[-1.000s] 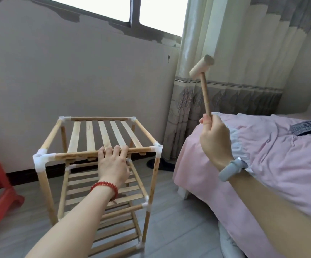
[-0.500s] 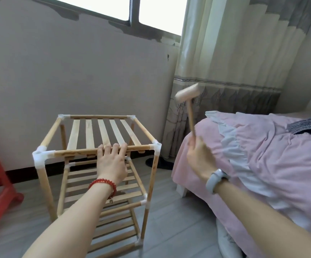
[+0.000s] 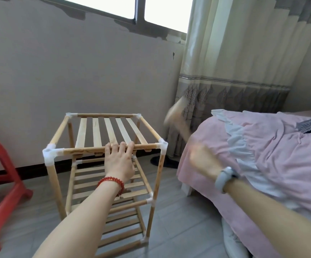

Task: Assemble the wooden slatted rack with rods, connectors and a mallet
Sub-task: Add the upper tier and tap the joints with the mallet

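We are steadying the rack (image 3: pixel 102 164), which is standing on the floor in the lower centre of the frame, three slatted tiers joined by white connectors. Our left hand (image 3: pixel 118 161) is lying over the near top rod (image 3: pixel 111 148), fingers curled over it from our side, so that grip is holding the rod itself.

Our right hand (image 3: pixel 204 161) is sitting at centre right, in front of the bed (image 3: pixel 262 155), blurred by motion. We are judging that its grip is wrapped round the mallet (image 3: pixel 177 118) handle, though the blur is hiding the fingers. The mallet is slanting from the hand up and to the left, its head at the upper end, against the curtain.

What matters now is the near right corner connector (image 3: pixel 162 146). It is lying to the left of the mallet head and lower in the frame, with the right hand plainly the nearer one. The upright below it is running straight down, so we are judging that a blow should be landing along that axis. Our left fingers are resting on the same rod, well apart from that corner.
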Motion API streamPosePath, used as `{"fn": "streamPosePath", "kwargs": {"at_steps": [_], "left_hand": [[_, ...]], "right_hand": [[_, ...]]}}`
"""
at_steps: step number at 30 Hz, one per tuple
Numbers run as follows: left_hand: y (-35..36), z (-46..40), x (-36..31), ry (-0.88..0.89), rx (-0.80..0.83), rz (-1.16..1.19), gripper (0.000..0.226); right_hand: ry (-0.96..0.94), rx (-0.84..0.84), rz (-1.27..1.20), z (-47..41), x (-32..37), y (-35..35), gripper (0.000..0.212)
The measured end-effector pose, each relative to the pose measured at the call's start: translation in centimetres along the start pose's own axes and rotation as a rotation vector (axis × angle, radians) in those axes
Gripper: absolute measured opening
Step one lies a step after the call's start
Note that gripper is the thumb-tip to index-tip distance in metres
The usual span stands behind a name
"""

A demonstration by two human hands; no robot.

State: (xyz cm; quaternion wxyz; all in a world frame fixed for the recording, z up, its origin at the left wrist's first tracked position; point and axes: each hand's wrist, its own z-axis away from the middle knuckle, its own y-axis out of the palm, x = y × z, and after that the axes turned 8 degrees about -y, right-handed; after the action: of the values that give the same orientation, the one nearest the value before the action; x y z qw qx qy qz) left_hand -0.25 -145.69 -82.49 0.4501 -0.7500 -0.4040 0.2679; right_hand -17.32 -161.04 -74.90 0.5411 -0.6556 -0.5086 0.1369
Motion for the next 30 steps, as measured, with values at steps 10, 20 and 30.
{"fn": "streamPosePath", "kwargs": {"at_steps": [10,20,30], "left_hand": [[-1.0,-0.2,0.1,0.055,0.119,0.203,0.062],[-0.8,3.3,19.1,-0.699,-0.007,0.791,0.058],[0.9,3.1,19.8,-0.454,0.087,0.912,0.021]], "right_hand": [[-0.165,-0.164,-0.273,0.2,2.6,-2.0,0.029],[-0.484,0.255,-0.151,-0.5,15.4,2.1,0.041],[-0.407,0.29,-0.025,3.8,23.3,8.4,0.039]]}}
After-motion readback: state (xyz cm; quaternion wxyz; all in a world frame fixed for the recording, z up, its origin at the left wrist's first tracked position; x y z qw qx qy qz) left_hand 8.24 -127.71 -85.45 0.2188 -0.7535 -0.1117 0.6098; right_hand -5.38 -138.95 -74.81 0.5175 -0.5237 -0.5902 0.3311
